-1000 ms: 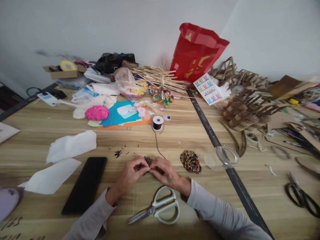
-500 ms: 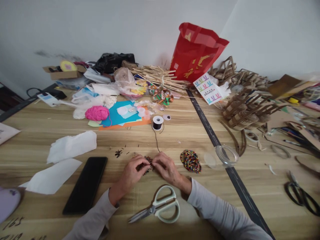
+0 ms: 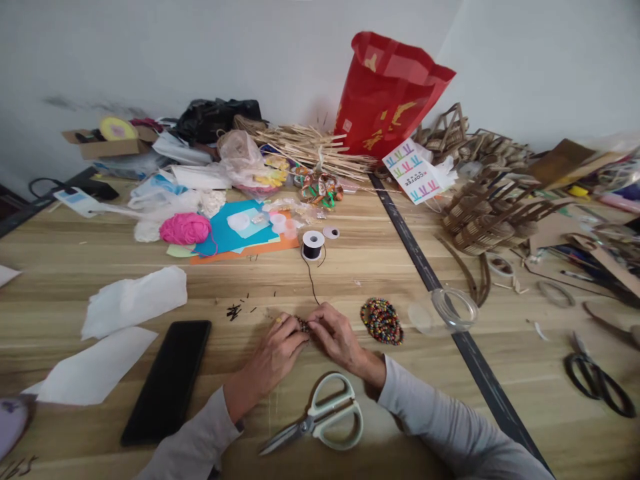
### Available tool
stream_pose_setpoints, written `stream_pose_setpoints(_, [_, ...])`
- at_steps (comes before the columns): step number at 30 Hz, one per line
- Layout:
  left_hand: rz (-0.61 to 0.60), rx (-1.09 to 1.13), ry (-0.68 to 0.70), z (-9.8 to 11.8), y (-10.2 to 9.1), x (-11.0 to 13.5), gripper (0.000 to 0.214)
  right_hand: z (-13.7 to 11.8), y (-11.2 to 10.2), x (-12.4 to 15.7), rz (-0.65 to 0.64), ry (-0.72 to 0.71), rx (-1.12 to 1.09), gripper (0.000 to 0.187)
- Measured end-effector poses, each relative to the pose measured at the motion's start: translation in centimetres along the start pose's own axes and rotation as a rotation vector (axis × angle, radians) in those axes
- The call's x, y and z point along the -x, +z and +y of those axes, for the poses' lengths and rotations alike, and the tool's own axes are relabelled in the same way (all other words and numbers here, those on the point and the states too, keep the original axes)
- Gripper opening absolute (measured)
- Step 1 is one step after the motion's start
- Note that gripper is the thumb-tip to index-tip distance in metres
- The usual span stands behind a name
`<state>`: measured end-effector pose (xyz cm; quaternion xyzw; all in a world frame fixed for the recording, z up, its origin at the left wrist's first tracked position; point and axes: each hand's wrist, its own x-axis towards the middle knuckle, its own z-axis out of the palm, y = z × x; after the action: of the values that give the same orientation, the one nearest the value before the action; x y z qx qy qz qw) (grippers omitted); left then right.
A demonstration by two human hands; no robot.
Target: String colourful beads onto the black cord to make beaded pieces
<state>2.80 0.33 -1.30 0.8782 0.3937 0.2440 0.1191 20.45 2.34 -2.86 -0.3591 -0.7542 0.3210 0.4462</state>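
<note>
A small string of dark beads [image 3: 303, 325] lies between my hands, mostly covered by the left fingers. My left hand [image 3: 280, 347], a ring on one finger, is closed over those beads. Thumb and fingertips of my right hand [image 3: 336, 339] pinch at the beads' right end, where a thin black cord [image 3: 311, 280] comes in from the spool [image 3: 313, 245]; exactly what the tips grip is too small to see. A pile of multicoloured beads [image 3: 382, 321] sits just right of that hand. Scissors with pale green handles [image 3: 320, 417] rest in front of my wrists.
Short black cord scraps [image 3: 233, 311] lie left of my hands. A black phone [image 3: 167, 382] and white paper [image 3: 135, 301] are further left. Clear line coils [image 3: 454, 309], woven baskets [image 3: 480, 220] and black scissors [image 3: 597, 380] stand or lie to the right. Pink yarn [image 3: 185, 229] sits behind.
My left hand has turned over the bead string, with its fingers now hiding most of it. The right hand stays pinched at about the same place. The view has shifted slightly.
</note>
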Motion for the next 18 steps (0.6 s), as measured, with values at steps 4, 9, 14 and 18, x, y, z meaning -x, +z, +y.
stream_pose_setpoints(4, [-0.047,-0.091,0.013,0.15,0.06,-0.12,0.017,0.12,0.02,0.02,-0.001,0.012,0.005,0.012])
stream_pose_setpoints(9, [-0.08,-0.135,0.02,0.16,0.28,-0.24,0.02,0.02,-0.07,-0.02,-0.027,0.035,-0.025,0.013])
stream_pose_setpoints(14, [-0.042,-0.133,0.021,0.17,0.47,-0.37,0.021,-0.29,-0.22,-0.15,-0.048,0.042,-0.03,0.013])
stream_pose_setpoints(18, [-0.017,-0.106,0.012,0.18,0.43,-0.47,0.022,-0.31,-0.26,-0.23,-0.049,0.044,-0.03,0.013])
